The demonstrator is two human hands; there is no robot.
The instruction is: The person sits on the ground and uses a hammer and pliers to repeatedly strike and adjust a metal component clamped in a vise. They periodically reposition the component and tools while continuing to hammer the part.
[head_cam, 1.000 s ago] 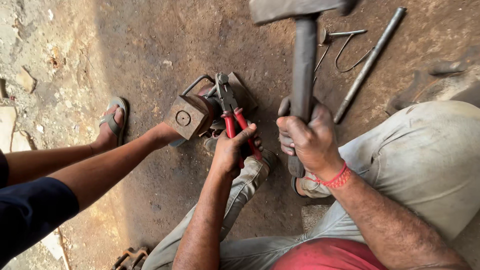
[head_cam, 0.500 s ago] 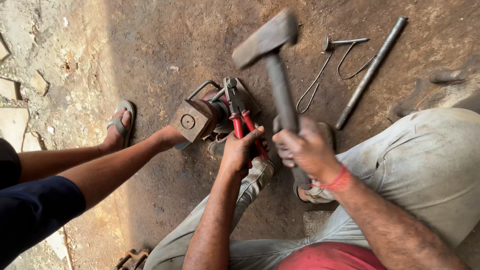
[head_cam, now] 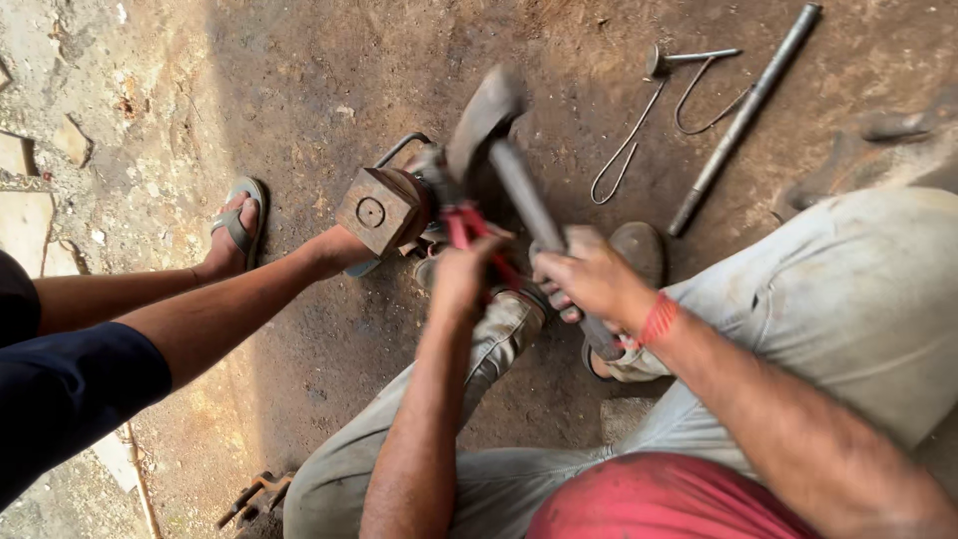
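Gripping a hammer point(head_cam: 519, 190) in the right hand point(head_cam: 584, 279), its blurred head just above the metal block point(head_cam: 379, 212) at frame centre, the left hand point(head_cam: 461, 277) clasps red-handled pliers point(head_cam: 467, 230) touching that block.

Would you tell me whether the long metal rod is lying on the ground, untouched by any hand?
Yes, the long metal rod lies on the dirt ground, apart from every hand.

Co-worker's forearm point(head_cam: 249, 299) beside metal block point(head_cam: 377, 210)
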